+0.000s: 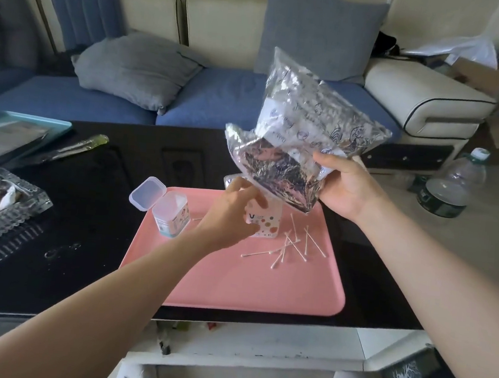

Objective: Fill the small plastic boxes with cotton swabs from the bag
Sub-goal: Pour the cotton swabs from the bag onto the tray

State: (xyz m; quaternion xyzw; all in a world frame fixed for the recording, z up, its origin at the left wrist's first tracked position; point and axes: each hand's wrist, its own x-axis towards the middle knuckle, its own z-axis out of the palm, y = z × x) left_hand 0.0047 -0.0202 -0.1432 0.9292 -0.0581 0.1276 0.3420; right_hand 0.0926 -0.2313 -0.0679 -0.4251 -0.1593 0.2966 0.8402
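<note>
Reaches in across the near edge of the worktop with both bare forearms, angled toward each other. Holds the left grip [234, 214] low over the middle, knuckles up, fingers curled round a small box [266, 225]. Holds the right grip [345, 188] higher toward the right edge, thumb on top, clasping a bag [308, 118] by its lower corner.

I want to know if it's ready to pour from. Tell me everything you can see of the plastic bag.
The bag is crinkled, glossy clear plastic printed with small dark figures and white patches; its contents cannot be made out. It is held in the air over the far side of the pink tray, tilted, lower end pointing down toward the dotted box. The right hand grips its lower right edge. The left hand, holding the box, lies just beneath it; contact is unclear.
</note>
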